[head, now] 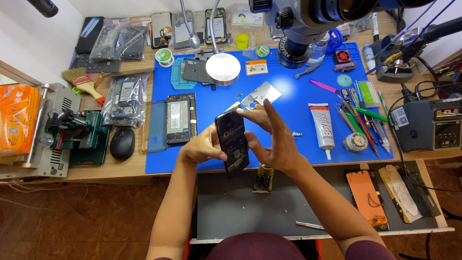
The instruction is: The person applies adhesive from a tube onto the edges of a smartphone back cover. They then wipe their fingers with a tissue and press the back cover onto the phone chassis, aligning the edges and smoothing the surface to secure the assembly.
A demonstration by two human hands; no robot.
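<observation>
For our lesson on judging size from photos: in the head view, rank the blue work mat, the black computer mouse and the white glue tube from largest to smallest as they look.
1. Blue work mat, by far the largest.
2. White glue tube.
3. Black computer mouse, shorter than the tube but wider, so this pair is close.

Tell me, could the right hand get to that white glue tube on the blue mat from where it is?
Probably yes. The white glue tube lies flat just beside the right hand, with bare blue mat between. But that hand is busy on the black phone.
</observation>
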